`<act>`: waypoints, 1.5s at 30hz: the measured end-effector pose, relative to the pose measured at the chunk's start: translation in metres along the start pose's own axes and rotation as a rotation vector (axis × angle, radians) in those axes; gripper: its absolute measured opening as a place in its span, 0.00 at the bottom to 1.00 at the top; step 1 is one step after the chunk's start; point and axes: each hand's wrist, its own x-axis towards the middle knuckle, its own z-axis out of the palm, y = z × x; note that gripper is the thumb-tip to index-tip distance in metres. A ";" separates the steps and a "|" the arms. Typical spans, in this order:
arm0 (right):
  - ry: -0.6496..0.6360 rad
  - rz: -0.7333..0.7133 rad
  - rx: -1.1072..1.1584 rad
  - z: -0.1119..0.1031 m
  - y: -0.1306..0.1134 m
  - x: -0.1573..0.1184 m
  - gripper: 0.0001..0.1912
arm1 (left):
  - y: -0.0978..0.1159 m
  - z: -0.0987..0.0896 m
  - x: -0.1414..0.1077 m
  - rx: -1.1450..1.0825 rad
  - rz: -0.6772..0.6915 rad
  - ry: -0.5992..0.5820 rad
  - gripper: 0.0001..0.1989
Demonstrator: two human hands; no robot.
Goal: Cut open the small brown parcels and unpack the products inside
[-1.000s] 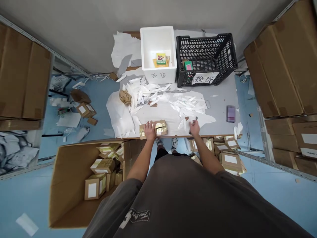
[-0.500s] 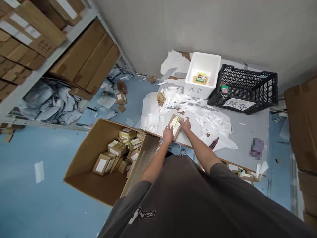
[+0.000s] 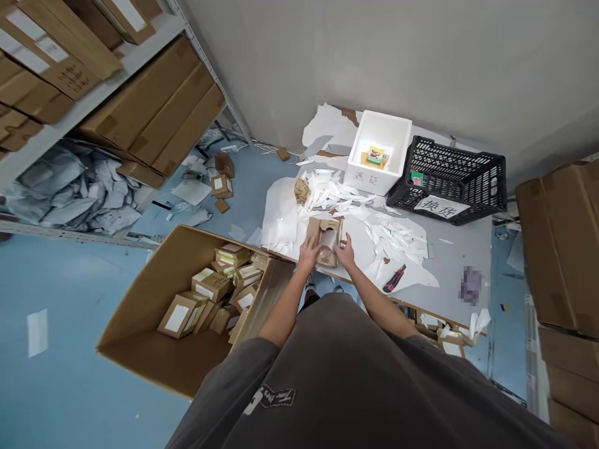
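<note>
A small brown cardboard box [image 3: 329, 257] lies at the table's front edge with its flaps spread and its inside partly showing. My left hand [image 3: 309, 252] holds its left side. At its right side is my right hand [image 3: 345, 252], fingers apart, touching or close to the edge. White paper strips [image 3: 327, 190] lie behind the box, beside a crumpled brown paper ball [image 3: 302, 189]. To the right of my right hand rests a red and black utility knife [image 3: 394, 279]. What the box contains is too small to tell.
A large carton [image 3: 140, 324] with several small boxes stands left of the table [image 3: 456, 249]. At the back are a white foam box [image 3: 380, 146] and a black crate [image 3: 449, 178]. Shelving [image 3: 93, 93] rises at the left, and cartons [image 3: 559, 243] stand at the right.
The small box, earlier closed with its taped side showing, is now open with its flaps spread. The view has shifted slightly, and both hands have moved to the box's sides.
</note>
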 end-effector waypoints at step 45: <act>-0.155 -0.499 -0.941 -0.018 -0.039 0.019 0.28 | 0.009 0.004 0.006 -0.089 0.038 -0.170 0.18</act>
